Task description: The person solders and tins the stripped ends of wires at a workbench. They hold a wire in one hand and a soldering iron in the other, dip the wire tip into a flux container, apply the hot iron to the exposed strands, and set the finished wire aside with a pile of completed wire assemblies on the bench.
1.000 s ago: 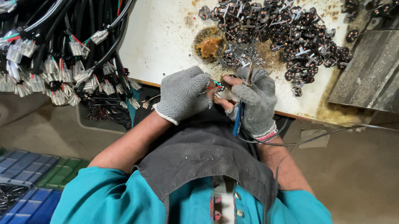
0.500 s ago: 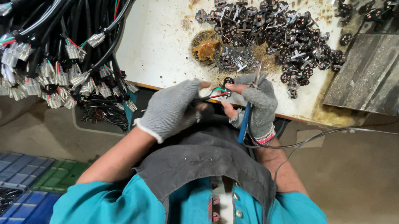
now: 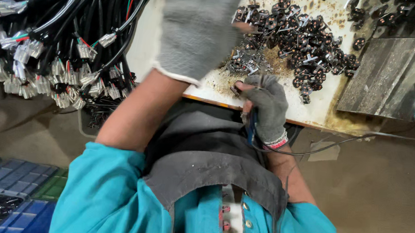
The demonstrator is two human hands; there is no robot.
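Two grey-gloved hands, right hand (image 3: 266, 105) grip pinching small dark connector (image 3: 237, 88), left hand (image 3: 198, 29) raised, grip unclear

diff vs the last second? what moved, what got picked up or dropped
The left hand left the right hand at the table edge and rose toward the camera, over the bench top; whether it holds anything cannot be seen. The right hand stayed at the table edge, the blue-handled tool under it. The heap of dark connector parts and the cable bundles lie unchanged.
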